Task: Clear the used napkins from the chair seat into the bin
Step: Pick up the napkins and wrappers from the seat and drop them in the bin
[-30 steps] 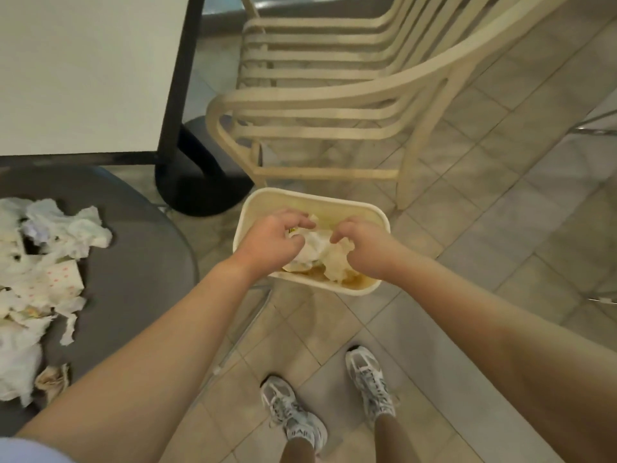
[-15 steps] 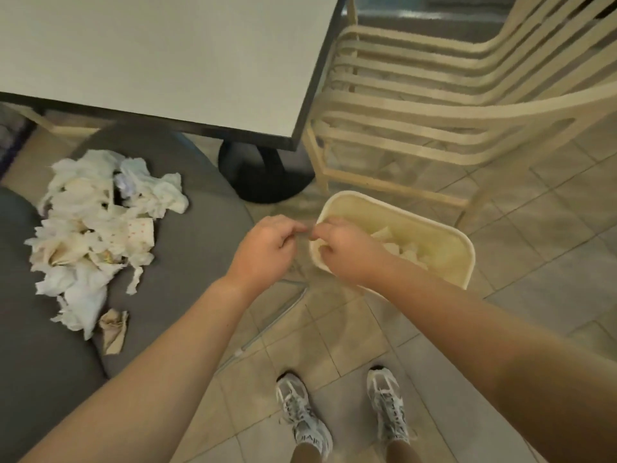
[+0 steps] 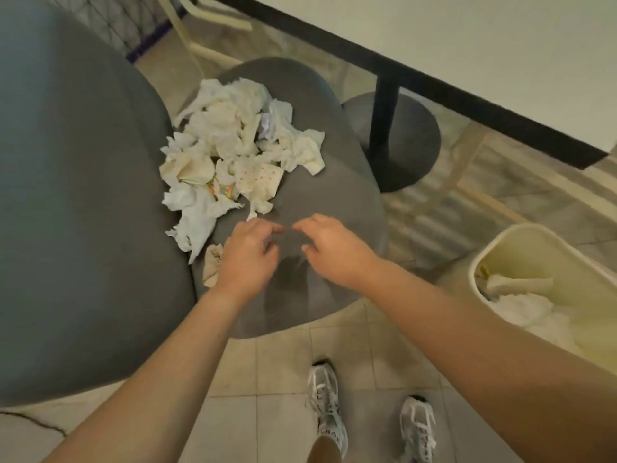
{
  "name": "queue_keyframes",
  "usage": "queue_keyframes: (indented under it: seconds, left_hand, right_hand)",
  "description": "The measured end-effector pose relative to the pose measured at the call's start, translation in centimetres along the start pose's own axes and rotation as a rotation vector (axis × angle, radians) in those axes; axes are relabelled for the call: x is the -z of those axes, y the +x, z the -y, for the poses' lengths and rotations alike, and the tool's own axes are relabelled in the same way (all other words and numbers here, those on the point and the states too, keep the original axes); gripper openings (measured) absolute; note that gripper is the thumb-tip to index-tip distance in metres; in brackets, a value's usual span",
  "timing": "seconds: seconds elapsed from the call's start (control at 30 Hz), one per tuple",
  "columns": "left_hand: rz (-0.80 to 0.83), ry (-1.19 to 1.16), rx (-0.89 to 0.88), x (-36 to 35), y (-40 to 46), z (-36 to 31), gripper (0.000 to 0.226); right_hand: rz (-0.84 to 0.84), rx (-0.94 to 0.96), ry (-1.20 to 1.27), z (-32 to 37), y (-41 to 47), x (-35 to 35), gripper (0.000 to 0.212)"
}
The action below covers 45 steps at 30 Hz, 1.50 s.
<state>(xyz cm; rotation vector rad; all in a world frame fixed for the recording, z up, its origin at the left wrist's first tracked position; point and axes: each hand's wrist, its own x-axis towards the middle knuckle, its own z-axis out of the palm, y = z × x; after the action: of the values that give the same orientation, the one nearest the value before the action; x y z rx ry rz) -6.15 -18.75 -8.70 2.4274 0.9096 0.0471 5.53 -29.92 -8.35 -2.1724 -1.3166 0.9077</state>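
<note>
On the grey chair seat (image 3: 317,195) the used napkins (image 3: 233,152) lie heaped, and both my hands, left (image 3: 248,259) and right (image 3: 334,252), hover empty, fingers loosely curled, ready to gather more for the bin (image 3: 534,242) beside.

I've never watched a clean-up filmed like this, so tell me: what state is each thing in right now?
Napkin pile: crumpled, heaped on the chair seat.
Small napkin: crumpled, apart from the pile, beside the left hand.
Chair seat: partly covered.
Bin: open-topped, some napkins inside.
Left hand: empty, fingers relaxed.
Right hand: empty, fingers relaxed.
</note>
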Motion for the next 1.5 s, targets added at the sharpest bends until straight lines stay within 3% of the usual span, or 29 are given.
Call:
queue_keyframes:
  seconds: [0.17, 0.33, 0.57, 0.67, 0.8, 0.97, 1.17, 1.33, 1.5]
  left_hand:
    - [-0.011, 0.071, 0.194, -0.4, -0.6, 6.9, 0.039]
    - [0.177, 0.204, 0.416, -1.1, 0.3, 11.2, 0.071]
    - [0.098, 0.333, 0.407, -1.1, 3.8, 14.8, 0.092]
    - [0.110, 0.242, 0.425, -1.0, 4.9, 15.3, 0.080]
    - [0.087, 0.202, 0.429, -0.9, 5.0, 16.1, 0.046]
    - [0.031, 0.255, 0.268, -1.2, 5.4, 16.6, 0.010]
    - [0.098, 0.125, 0.149, -2.2, 6.2, 16.3, 0.013]
    - [-0.002, 0.061, 0.162, -2.4, 5.4, 14.0, 0.010]
    - [-0.097, -0.032, 0.068, -1.4, 5.0, 11.1, 0.006]
  right_hand:
    - [0.101, 0.044, -0.051, 2.1, 5.0, -3.6, 0.048]
    - [0.139, 0.044, -0.118, 2.0, 9.6, -6.4, 0.052]
    - [0.075, 0.106, -0.370, 1.3, 14.7, -8.7, 0.057]
    - [0.071, 0.092, -0.473, 1.3, 16.3, -9.1, 0.050]
    - [0.112, 0.070, -0.394, 0.8, 16.2, -10.0, 0.028]
    - [0.100, 0.094, -0.413, 0.7, 15.7, -9.8, 0.046]
    - [0.101, 0.061, -0.382, -0.4, 14.4, -8.5, 0.048]
    - [0.056, 0.058, -0.383, -0.6, 12.3, -7.6, 0.049]
    - [0.005, 0.059, -0.321, 0.0, 10.4, -6.1, 0.048]
